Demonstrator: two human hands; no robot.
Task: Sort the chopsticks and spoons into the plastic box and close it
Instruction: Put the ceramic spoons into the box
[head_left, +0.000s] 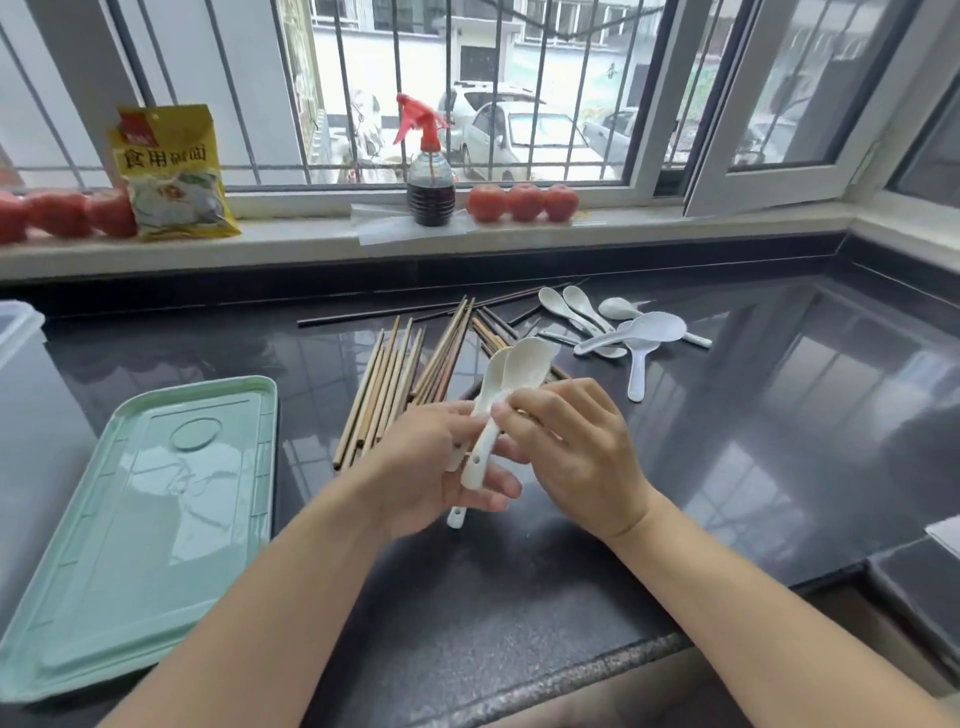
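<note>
White spoons are held stacked above the table, handles pinched by the left hand, right hand fingers curled round them, likely being aligned. Chopsticks lie behind; green lid is laid off, left.

home kitchen | dark stone counter | tomatoes, sauce spray bottle on barred window's sill

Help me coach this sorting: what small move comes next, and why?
Probably reach the right hand back for another loose spoon. The left hand already grips stacked white spoons, several still lie on the countertop, and only the green lid is plainly visible.
</note>
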